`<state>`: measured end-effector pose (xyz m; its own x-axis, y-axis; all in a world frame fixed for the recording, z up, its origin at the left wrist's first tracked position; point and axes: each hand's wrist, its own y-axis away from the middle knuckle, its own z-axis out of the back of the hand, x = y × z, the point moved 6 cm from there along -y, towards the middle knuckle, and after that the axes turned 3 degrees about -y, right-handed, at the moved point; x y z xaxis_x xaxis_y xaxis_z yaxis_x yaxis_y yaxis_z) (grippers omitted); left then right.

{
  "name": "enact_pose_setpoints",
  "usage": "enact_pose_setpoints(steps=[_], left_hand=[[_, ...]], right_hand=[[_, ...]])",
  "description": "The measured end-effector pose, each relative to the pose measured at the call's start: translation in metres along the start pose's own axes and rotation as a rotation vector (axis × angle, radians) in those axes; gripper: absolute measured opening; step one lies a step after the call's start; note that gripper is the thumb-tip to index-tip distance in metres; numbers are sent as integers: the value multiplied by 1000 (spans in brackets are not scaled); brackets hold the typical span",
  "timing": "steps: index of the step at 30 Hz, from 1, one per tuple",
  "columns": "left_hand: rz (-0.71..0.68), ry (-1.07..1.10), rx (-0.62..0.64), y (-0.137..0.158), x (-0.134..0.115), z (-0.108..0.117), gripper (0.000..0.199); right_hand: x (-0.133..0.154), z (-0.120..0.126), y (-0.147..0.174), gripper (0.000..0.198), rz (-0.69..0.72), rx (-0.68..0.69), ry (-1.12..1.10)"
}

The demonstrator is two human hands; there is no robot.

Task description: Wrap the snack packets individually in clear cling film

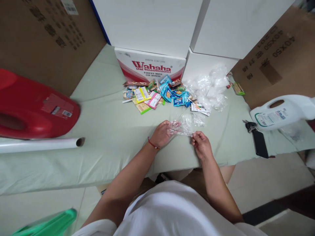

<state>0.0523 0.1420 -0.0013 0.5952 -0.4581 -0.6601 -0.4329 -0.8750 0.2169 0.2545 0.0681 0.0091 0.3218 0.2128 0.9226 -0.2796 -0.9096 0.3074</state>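
Stretched between my two hands is a clear plastic bag (184, 127) above the green cloth. My left hand (161, 135), with a red cord on its wrist, is closed on the bag's left end, where something reddish (175, 124) shows by the fingers; I cannot make out what it is. With thumb and fingers pinched, my right hand (202, 145) grips the bag's right edge. Beyond the hands lies a heap of small wrapped snacks, among them blue packets (168, 94), a yellow-and-white packet (142, 94) and a pink-and-white packet (153, 99). Crumpled clear plastic bags (209, 87) are piled to its right.
A Wahaha carton (151, 67) and white boxes (150, 24) stand behind the snacks. At left are a red jug (36, 108) and a white roll (41, 144). At right lie a white bottle (280, 113), keys (250, 126) and a black phone (260, 144). Brown cartons (270, 59) flank the table.
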Motion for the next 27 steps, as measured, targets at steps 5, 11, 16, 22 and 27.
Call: enact_pose_setpoints(steps=[5, 11, 16, 22, 27], left_hand=[[10, 90, 21, 4, -6, -1, 23], [24, 97, 99, 8, -6, -7, 20], [2, -2, 81, 7, 2, -11, 34], [-194, -280, -65, 11, 7, -6, 71], [-450, -587, -204, 25, -8, -9, 82]], right_hand=[[5, 0, 6, 49, 69, -40, 115], [32, -13, -11, 49, 315, -213, 269], [22, -48, -35, 29, 291, -76, 371], [32, -66, -23, 21, 584, -101, 813], [32, -62, -16, 24, 611, -140, 991]])
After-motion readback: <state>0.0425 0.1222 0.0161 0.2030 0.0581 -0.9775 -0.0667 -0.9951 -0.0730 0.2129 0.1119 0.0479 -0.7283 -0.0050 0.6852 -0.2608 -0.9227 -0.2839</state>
